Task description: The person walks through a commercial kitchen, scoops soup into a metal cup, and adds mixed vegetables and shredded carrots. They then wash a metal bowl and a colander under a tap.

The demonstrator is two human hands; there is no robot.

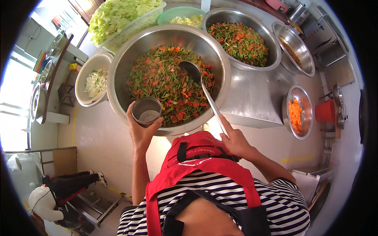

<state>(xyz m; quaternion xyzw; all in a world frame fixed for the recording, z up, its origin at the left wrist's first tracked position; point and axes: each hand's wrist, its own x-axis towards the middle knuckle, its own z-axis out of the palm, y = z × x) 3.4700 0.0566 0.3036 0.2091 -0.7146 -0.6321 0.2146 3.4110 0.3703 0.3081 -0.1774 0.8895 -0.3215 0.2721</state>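
Observation:
My left hand grips a small round metal cup, tilted so that I look into it; no food shows inside. It is over the near left rim of a large stainless steel basin. Chopped green vegetable stems mixed with red and orange pieces cover the basin's floor. In my right hand is the long handle of a metal ladle. The ladle's dark bowl rests on or just above the mix, right of its middle. Its shaft crosses the basin's near right rim.
A second steel basin of similar mix stands on the metal table. Around it are a tilted steel bowl, a bowl of orange pieces, a pale bowl of chopped white vegetable and a lettuce crate. A person is at lower left.

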